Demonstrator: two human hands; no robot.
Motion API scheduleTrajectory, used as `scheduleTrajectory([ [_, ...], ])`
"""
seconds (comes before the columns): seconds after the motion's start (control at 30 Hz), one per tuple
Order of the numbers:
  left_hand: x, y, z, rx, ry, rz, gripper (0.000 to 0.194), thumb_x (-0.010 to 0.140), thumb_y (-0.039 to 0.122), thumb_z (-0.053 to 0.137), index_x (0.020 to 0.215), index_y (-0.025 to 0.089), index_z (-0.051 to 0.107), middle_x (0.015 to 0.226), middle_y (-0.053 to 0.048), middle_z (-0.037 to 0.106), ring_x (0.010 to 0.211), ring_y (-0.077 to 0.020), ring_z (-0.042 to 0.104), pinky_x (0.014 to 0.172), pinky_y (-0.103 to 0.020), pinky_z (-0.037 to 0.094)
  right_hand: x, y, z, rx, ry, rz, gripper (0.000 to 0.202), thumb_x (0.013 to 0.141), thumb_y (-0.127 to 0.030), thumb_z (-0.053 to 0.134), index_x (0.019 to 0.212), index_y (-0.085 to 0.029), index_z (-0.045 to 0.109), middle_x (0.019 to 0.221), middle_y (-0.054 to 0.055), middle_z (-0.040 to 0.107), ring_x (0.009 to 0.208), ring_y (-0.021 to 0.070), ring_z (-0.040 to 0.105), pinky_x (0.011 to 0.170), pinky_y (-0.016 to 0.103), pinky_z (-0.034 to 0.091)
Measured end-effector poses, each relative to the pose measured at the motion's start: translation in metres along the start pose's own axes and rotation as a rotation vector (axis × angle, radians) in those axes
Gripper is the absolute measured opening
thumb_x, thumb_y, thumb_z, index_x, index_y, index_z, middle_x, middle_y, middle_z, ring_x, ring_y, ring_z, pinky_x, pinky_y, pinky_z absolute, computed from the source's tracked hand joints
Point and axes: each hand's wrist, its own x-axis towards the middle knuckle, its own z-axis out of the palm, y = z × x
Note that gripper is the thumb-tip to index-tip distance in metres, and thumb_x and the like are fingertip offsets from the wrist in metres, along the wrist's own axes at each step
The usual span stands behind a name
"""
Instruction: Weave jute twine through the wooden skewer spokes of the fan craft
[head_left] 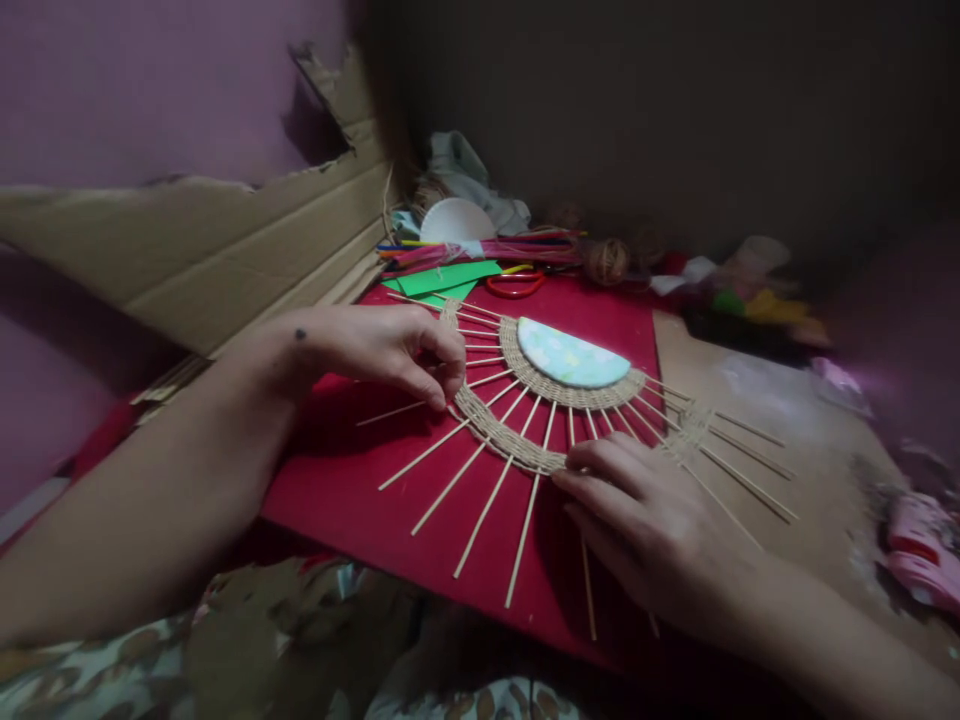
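Observation:
A half-round weaving (536, 385) of thin sticks and tan twine lies on a red board. Its straight side is topped by a pale blue, flower-patterned half-circle (574, 355). Sticks fan out from an inner woven band, and a separate outer woven band (502, 432) crosses them. At the left end of the outer band, my left hand (424, 350) is closed, thumb and fingers pinched at its edge. My right hand (637, 505) lies over the lower right sticks, its fingertips closed on the outer band. It hides part of that band and several sticks.
Behind the red board (360, 505) are green paper (442, 278), red-handled scissors (516, 284), colourful sticks and a twine ball (607, 261). Torn cardboard (262, 250) stands at the left against the wall. Brown board (795, 400) and a pink object (926, 550) are at the right.

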Motion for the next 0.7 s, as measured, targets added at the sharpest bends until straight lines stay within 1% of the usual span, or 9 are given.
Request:
scheduleTrajectory([
  [0.1,0.003,0.001,0.005,0.046,-0.042,-0.031,0.013,0.079,0.030,0.064,0.082,0.018,0.069,0.075,-0.001,0.065,0.068,-0.0117,0.057,0.061,-0.020,0.044,0.010,-0.002,0.005,-0.012,0.012,-0.019,0.023,0.088,-0.008,0.048,0.101,-0.005,0.067,0.088,0.014,0.064,0.078,0.0189,0.055,0.063,0.031,0.050],
  [0.23,0.007,0.001,0.012,0.205,-0.019,-0.061,0.007,0.077,0.022,0.063,0.079,0.018,0.068,0.074,0.000,0.064,0.066,-0.0108,0.055,0.058,-0.019,0.040,0.013,0.001,0.015,-0.037,0.019,-0.037,0.027,0.089,-0.008,0.046,0.109,-0.003,0.065,0.088,0.015,0.064,0.078,0.0197,0.054,0.061,0.032,0.049],
  [0.37,0.009,0.002,0.016,0.283,-0.033,-0.071,0.011,0.078,0.016,0.056,0.073,0.018,0.066,0.069,-0.001,0.062,0.060,-0.0109,0.052,0.056,-0.021,0.038,0.011,0.005,0.022,-0.059,-0.002,-0.063,0.027,0.090,-0.009,0.045,0.106,-0.002,0.066,0.087,0.016,0.063,0.075,0.0193,0.052,0.061,0.033,0.048],
  [0.47,0.008,0.001,0.017,0.309,-0.014,-0.056,0.014,0.078,0.015,0.053,0.071,0.018,0.065,0.067,-0.001,0.060,0.057,-0.0112,0.049,0.054,-0.023,0.036,0.009,0.005,0.023,-0.063,-0.009,-0.065,0.028,0.092,-0.011,0.042,0.104,-0.004,0.067,0.087,0.015,0.063,0.074,0.0185,0.051,0.061,0.032,0.048],
  [0.6,0.007,-0.003,0.015,0.345,0.019,-0.034,0.013,0.077,0.015,0.052,0.075,0.019,0.064,0.072,-0.001,0.062,0.064,-0.0127,0.052,0.059,-0.024,0.038,0.007,0.005,0.024,-0.074,-0.025,-0.065,0.030,0.093,-0.011,0.041,0.106,-0.003,0.066,0.088,0.015,0.063,0.075,0.0192,0.051,0.061,0.033,0.048],
  [0.7,0.005,-0.002,0.013,0.329,0.039,-0.045,0.014,0.079,0.016,0.051,0.075,0.018,0.065,0.073,-0.001,0.063,0.067,-0.0128,0.053,0.063,-0.024,0.040,0.007,0.006,0.024,-0.075,-0.038,-0.065,0.030,0.091,-0.010,0.042,0.108,-0.002,0.066,0.088,0.016,0.063,0.075,0.0201,0.051,0.059,0.033,0.048],
])
